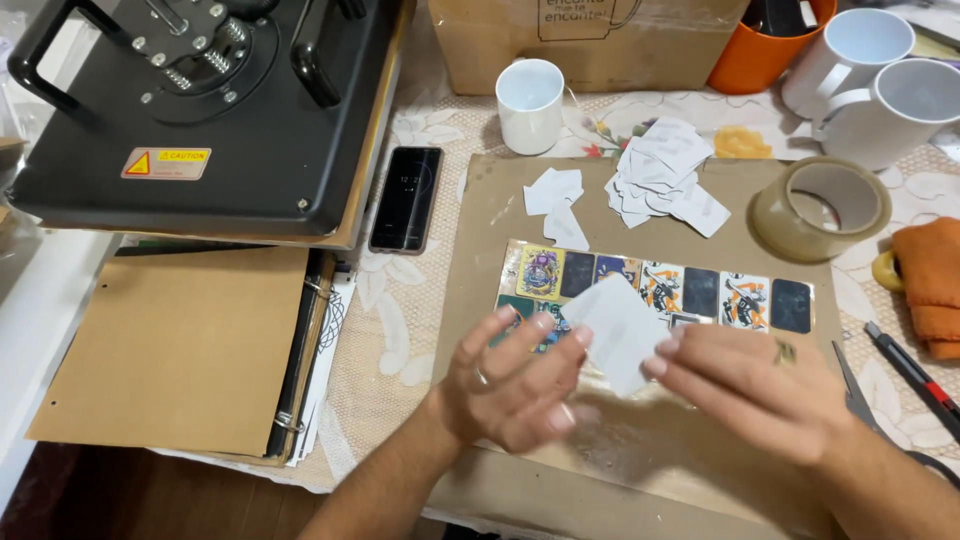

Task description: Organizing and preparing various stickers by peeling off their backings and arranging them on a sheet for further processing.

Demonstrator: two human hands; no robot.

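My left hand (pixel 515 375) and my right hand (pixel 750 385) meet over a brown cardboard sheet (pixel 500 215) and together pinch a small white paper square (pixel 622 330) between their fingertips. A ring shows on my left hand. Just behind the square lies a glossy strip of small printed picture tiles (pixel 700 290), some colourful and some dark, partly hidden by the square and my fingers. Further back on the cardboard sits a loose heap of white paper scraps (pixel 655 178).
A black heat press (pixel 200 110) fills the back left, with a brown ring binder (pixel 180 350) before it and a phone (pixel 405 198) beside it. White mugs (pixel 530 105), a tape roll (pixel 820 208), an orange cloth (pixel 930 280), scissors (pixel 860 400) and a red-black cutter (pixel 915 375) lie around.
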